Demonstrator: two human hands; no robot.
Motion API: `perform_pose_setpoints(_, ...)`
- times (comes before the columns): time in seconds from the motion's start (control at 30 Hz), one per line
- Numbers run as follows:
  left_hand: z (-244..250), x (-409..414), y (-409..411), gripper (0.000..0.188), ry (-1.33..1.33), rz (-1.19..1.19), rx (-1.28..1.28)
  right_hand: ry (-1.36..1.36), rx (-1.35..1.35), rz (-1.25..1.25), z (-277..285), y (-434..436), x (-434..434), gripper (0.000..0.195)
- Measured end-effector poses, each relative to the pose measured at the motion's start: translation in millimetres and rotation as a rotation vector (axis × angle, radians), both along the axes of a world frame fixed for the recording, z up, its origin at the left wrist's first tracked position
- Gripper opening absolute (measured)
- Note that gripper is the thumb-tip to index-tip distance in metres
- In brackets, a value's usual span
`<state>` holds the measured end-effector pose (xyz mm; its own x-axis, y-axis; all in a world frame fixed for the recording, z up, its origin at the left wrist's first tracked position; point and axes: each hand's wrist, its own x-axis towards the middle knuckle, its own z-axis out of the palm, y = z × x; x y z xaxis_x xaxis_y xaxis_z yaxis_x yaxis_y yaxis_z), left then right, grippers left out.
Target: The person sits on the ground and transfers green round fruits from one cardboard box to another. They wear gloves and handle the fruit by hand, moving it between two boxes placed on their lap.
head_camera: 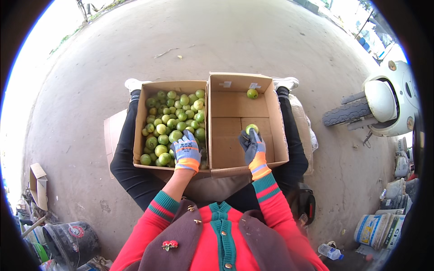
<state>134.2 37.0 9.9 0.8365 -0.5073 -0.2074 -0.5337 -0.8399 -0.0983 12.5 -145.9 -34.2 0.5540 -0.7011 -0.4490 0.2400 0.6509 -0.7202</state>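
Observation:
Two open cardboard boxes stand side by side between my legs. The left cardboard box (pixel 138 142) is filled with many round green fruits (pixel 163 139), which look like unripe tomatoes. My left hand (pixel 187 150), in a grey-blue and orange work glove, rests on the fruits near that box's front right; its fingertips are partly hidden, so any hold is unclear. The right cardboard box (pixel 225 152) has one green fruit (pixel 252 94) at its far wall. Over this box my right hand (pixel 252 145), gloved alike, holds another green fruit (pixel 252 129) at its fingertips.
A scooter (pixel 383 101) with its front wheel towards me stands at the right. Stacked buckets (pixel 371 232) and a plastic bottle (pixel 330 251) are at the lower right. On the lower left are a black bucket (pixel 73 242) and a small cardboard box (pixel 39 186).

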Motion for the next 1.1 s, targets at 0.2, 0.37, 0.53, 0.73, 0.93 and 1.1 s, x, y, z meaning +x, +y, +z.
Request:
perform_pose_setpoints(0.2,-16.2,7.4,17.5,0.081,-0.052,0.0,-0.446,-0.126,0.064,-0.118,-2.2,-7.0,-5.4,0.035)
perform_pose_setpoints(0.37,-8.9,1.8,28.9,0.042,0.641,0.233,-1.517,-0.196,-0.558,0.343,34.1,20.5,-1.0,0.059)
perform_pose_setpoints(0.53,11.8,-28.1,18.1,0.061,0.501,-0.157,-1.26,0.056,-1.586,0.602,63.5,43.7,-8.7,0.084)
perform_pose_setpoints(0.73,16.5,-31.3,11.7,0.055,0.173,-0.255,-1.011,0.062,-1.385,0.569,46.1,38.3,-3.3,0.077)
perform_pose_setpoints(0.93,10.6,25.1,39.5,0.07,-0.217,-0.047,-0.387,0.107,-0.134,0.163,10.7,8.4,2.0,0.046)
perform_pose_setpoints(1.1,7.4,44.1,42.6,0.074,-0.176,-0.052,-0.117,0.024,0.046,-0.165,-4.7,-7.1,-3.3,0.048)
